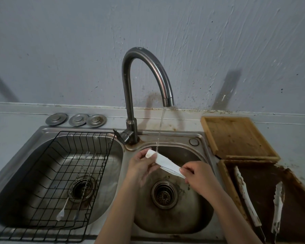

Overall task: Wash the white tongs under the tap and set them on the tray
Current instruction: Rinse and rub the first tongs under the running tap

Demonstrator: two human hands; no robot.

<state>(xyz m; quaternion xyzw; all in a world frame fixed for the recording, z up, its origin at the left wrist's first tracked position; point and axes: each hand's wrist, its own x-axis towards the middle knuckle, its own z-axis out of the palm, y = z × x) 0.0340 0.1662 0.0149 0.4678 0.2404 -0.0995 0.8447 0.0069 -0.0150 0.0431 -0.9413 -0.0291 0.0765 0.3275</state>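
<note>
The white tongs (165, 162) are held over the right sink basin (197, 215), slanting down to the right. My left hand (141, 166) grips their hinge end, and my right hand (197, 178) pinches the tip end. A thin stream of water (161, 127) falls from the curved metal tap (144, 76) onto the tongs near my left hand. The wooden tray (239, 138) lies on the counter at the right of the sink.
A dark stained tray (292, 205) at the lower right holds two dirty white tongs (246, 198). The left basin carries a black wire rack (42, 182) with skewers in it. Three metal sink plugs (77, 119) sit behind it.
</note>
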